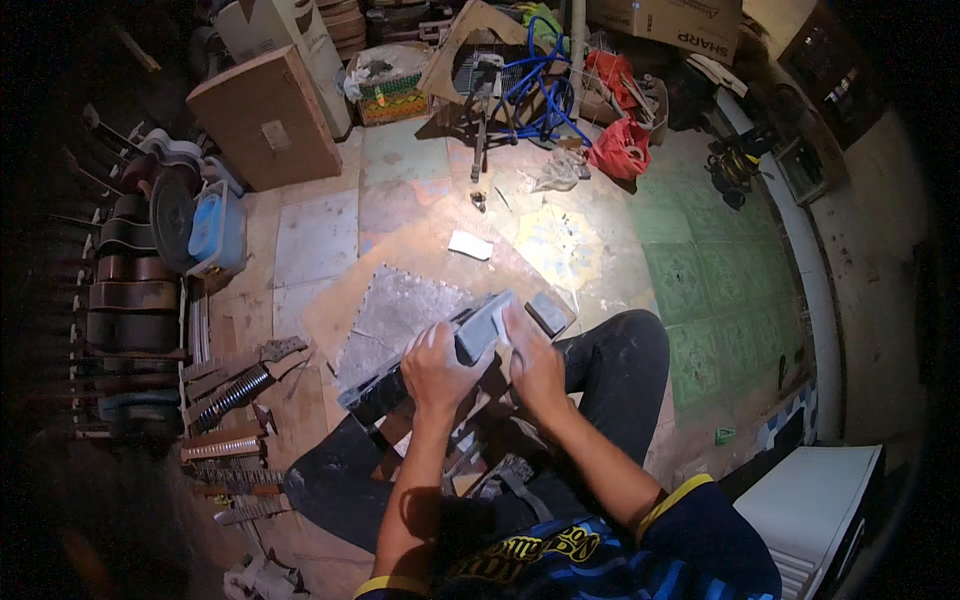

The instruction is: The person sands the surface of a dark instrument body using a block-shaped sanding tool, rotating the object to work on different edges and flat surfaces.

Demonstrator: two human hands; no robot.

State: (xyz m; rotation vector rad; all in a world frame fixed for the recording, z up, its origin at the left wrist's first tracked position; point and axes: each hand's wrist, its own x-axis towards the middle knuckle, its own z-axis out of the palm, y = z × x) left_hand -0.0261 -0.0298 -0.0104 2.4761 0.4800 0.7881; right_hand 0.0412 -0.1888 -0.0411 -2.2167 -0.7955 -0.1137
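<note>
My left hand point(438, 372) is closed round a grey, dusty block-shaped piece point(482, 332), held over a long black support point(375, 400) between my legs. My right hand point(533, 362) is closed at the right end of that piece, its fingers pinching a small white piece point(499, 322) against the edge. What the white piece is I cannot make out. Just right of my right hand lies a dark rectangular block point(547, 313). Beyond my left hand a grey sheet with ragged edges point(405, 308) lies flat on a brown board. My fingertips under the grey piece are hidden.
Several guitar necks point(240, 395) lie on the floor at left, beside a row of guitar bodies point(135, 290). A blue tub point(218, 230) stands near them. Ahead are a white scrap point(470, 245), a coiled blue hose point(545, 90) and a red bag point(620, 150). A white cabinet point(805, 510) stands at right.
</note>
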